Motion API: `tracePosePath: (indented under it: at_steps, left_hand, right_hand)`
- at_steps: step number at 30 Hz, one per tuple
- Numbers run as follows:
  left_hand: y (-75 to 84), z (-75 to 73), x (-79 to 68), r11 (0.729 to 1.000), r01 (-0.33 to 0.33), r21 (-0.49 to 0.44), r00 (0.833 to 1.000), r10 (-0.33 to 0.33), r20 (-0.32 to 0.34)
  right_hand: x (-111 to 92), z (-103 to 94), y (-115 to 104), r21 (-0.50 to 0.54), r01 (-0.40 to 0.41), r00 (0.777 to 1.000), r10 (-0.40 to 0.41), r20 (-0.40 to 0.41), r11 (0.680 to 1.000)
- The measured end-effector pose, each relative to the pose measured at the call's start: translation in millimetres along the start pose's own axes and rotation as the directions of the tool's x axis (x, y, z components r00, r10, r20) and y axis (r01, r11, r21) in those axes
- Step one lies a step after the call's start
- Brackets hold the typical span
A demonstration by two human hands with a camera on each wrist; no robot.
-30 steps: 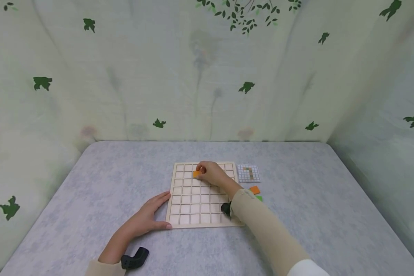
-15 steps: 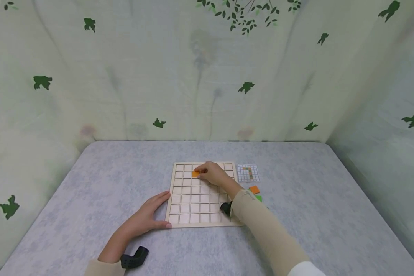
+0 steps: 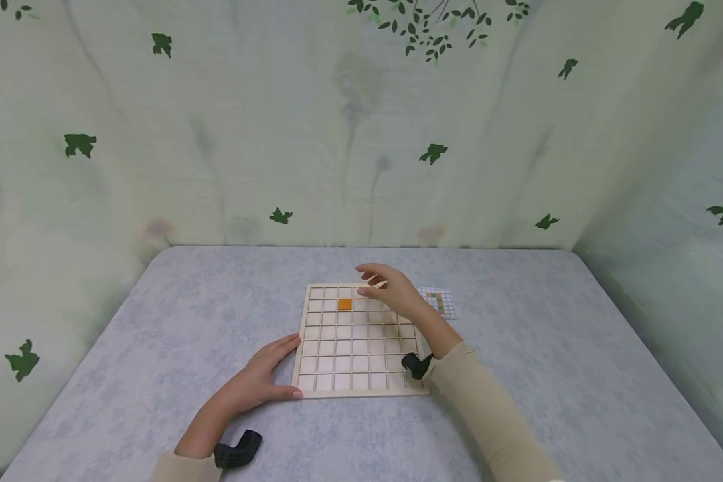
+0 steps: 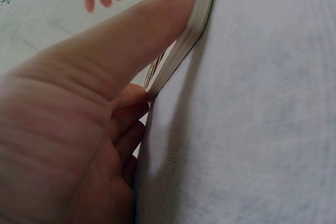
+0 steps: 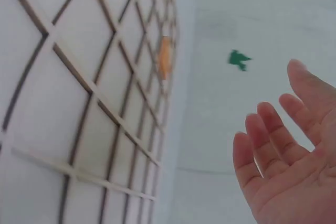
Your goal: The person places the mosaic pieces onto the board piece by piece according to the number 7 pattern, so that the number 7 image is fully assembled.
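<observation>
A pale wooden grid board (image 3: 343, 348) lies on the table. One orange square tile (image 3: 345, 304) sits in a cell near its far edge; in the right wrist view the orange tile (image 5: 165, 57) is seen edge-on. My left hand (image 3: 254, 378) rests at the board's near left corner, and in the left wrist view its thumb (image 4: 152, 24) lies on the frame while the fingers stay beside the edge. Above the board's far right part my right hand (image 3: 391, 289) is raised, its fingers parted and holding nothing; the right wrist view shows the palm (image 5: 294, 182) apart from the board.
A small printed card (image 3: 448, 308) with a coloured grid pattern lies right of the board, partly behind my right wrist. Black wrist devices (image 3: 238, 450) sit on both arms. A leaf-patterned curtain (image 3: 313, 134) stands behind the table (image 3: 217, 294).
My right hand has let go of the orange tile and lifted away to the right. The loose orange and green tiles beside the board are now hidden by my right arm. My left hand stays put.
</observation>
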State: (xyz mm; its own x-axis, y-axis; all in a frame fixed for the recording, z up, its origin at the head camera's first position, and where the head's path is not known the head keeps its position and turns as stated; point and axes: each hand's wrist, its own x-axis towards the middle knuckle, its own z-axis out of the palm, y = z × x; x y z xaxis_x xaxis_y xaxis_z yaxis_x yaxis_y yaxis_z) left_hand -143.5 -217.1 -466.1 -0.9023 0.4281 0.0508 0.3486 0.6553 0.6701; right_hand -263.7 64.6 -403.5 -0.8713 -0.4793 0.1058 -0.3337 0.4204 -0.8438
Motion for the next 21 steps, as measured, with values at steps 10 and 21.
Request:
tracePosePath:
  at_steps: [10, 21]
  left_hand:
    - [1.8, -0.5, 0.0, 1.000, 0.011, -0.001, 1.000, -0.011, -0.002]
    - [2.4, -1.5, -1.0, 1.000, 0.019, -0.003, 1.000, -0.019, 0.005]
  right_hand:
    - [-59.9, -37.4, 3.7, 0.005, 0.085, 0.992, -0.084, -0.093, 0.996]
    - [-110.9, -48.6, 24.9, -0.007, -0.052, 0.995, 0.051, -0.087, 0.999]
